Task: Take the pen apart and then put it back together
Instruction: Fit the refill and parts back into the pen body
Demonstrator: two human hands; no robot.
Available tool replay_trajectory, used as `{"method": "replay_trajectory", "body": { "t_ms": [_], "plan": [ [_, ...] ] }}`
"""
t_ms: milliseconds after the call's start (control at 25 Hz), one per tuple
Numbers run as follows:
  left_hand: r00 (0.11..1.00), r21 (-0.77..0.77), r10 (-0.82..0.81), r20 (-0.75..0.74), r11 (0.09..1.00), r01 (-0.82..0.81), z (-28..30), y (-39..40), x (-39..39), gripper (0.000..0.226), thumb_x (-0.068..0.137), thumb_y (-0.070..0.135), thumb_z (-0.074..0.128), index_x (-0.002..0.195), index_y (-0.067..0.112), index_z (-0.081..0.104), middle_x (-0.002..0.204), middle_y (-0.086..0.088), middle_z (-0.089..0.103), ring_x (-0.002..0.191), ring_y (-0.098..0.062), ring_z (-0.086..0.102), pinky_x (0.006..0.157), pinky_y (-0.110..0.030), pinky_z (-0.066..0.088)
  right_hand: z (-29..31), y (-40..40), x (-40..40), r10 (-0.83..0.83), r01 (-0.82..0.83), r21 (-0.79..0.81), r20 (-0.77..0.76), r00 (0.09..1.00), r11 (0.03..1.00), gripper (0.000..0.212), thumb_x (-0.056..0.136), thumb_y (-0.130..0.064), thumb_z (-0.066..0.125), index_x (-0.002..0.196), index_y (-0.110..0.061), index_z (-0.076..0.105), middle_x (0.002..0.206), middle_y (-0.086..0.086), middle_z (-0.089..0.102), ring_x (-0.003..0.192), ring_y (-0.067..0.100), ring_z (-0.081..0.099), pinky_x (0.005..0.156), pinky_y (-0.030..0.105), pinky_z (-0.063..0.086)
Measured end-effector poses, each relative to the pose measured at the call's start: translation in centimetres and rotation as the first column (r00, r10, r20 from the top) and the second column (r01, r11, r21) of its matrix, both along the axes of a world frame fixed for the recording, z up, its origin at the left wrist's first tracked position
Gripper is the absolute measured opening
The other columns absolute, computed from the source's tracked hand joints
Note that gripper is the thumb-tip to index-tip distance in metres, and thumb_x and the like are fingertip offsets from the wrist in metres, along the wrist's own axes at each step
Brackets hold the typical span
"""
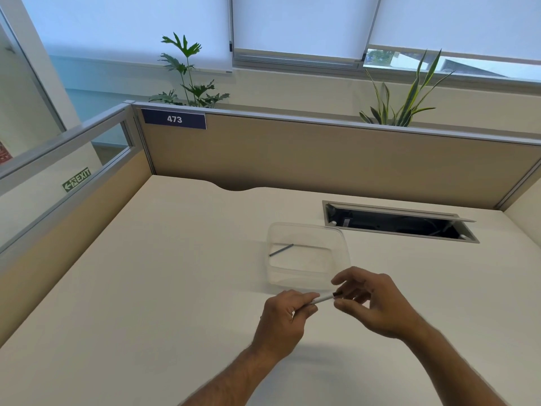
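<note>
The pen [322, 300] is held up over the near middle of the bench [175, 273], just this side of a clear plastic tub [342, 253]. The left hand [281, 320] has its fingers closed round the pale barrel, and the right hand [377, 303] pinches the dark end piece between thumb and fingertip, its other fingers spread loose. One thin dark rod [281, 249], likely a part already out of the pen, lies in the far left of the tub. I'd worry about that small end piece: with so light a pinch it could slip free, drop on the bench and roll off. Anything springy inside could also jump out if the end comes away suddenly. As for writing, the blue plate [174, 119] on the far partition reads "473", and a green sign [76, 179] at the left reads "EXIT" with an arrow.
</note>
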State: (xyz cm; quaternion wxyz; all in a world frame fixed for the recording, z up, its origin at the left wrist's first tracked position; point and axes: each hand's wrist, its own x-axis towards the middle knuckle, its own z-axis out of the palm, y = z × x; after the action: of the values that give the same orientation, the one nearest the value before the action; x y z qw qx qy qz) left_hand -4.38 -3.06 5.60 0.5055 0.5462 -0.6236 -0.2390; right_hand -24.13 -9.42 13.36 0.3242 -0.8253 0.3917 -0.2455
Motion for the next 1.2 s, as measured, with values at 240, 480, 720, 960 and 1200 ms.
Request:
{"method": "replay_trajectory", "body": {
  "t_ms": [240,480,720,960,1200],
  "plan": [
    [0.999,0.017,-0.043,0.003,0.999,0.043,-0.1,0.1,0.1,0.022,0.086,0.021,0.066,0.107,0.024,0.073,0.082,0.004,0.073,0.074,-0.006,0.060,0.066,-0.019,0.048,-0.5,-0.5,-0.3,0.025,-0.029,-0.075,-0.054,0.998,0.997,0.015,0.079,-0.008,0.080,0.085,-0.020,0.073,0.073,-0.011,0.076,0.069,0.009,0.072,0.066,0.034,0.061],
    [0.996,0.015,-0.059,0.073,0.998,0.058,-0.1,0.4,0.2,0.024,0.088,0.027,0.062,0.110,0.024,0.071,0.084,0.007,0.072,0.076,-0.002,0.058,0.068,-0.014,0.045,-0.7,-0.3,-0.5,0.062,-0.073,-0.097,-0.118,0.991,0.993,0.011,0.085,-0.021,0.074,0.075,-0.020,0.071,0.060,-0.007,0.070,0.056,0.014,0.065,0.055,0.037,0.055],
    [0.978,-0.036,-0.011,0.207,0.999,0.019,0.1,0.4,0.5,0.024,0.087,0.025,0.064,0.109,0.022,0.072,0.088,0.004,0.075,0.078,-0.011,0.061,0.069,-0.029,0.052,-2.0,0.0,0.0,0.014,-0.010,0.036,-0.128,0.992,0.999,0.043,0.098,-0.038,0.055,0.059,-0.021,0.061,0.051,0.001,0.066,0.046,0.016,0.058,0.050,0.031,0.047],
    [0.911,0.122,-0.138,0.388,0.988,0.097,1.0,0.0,2.2,0.021,0.092,0.031,0.050,0.095,0.023,0.069,0.080,0.004,0.074,0.067,-0.014,0.060,0.060,-0.035,0.053,-3.1,0.6,-0.1,0.030,-0.047,-0.145,-0.119,0.992,0.988,0.007,0.087,-0.031,0.073,0.088,-0.026,0.069,0.066,-0.023,0.064,0.059,0.007,0.059,0.054,0.017,0.047],
    [0.870,0.396,-0.395,0.295,0.879,0.265,2.1,-0.5,3.4,0.023,0.096,0.029,0.046,0.087,0.024,0.066,0.074,0.004,0.074,0.053,-0.002,0.053,0.054,-0.017,0.040,-4.7,1.9,-0.1,0.009,-0.108,-0.429,-0.228,0.974,0.897,0.017,0.096,-0.034,0.055,0.086,-0.022,0.064,0.074,-0.011,0.064,0.059,0.009,0.054,0.049,0.025,0.047]
  ]
}}
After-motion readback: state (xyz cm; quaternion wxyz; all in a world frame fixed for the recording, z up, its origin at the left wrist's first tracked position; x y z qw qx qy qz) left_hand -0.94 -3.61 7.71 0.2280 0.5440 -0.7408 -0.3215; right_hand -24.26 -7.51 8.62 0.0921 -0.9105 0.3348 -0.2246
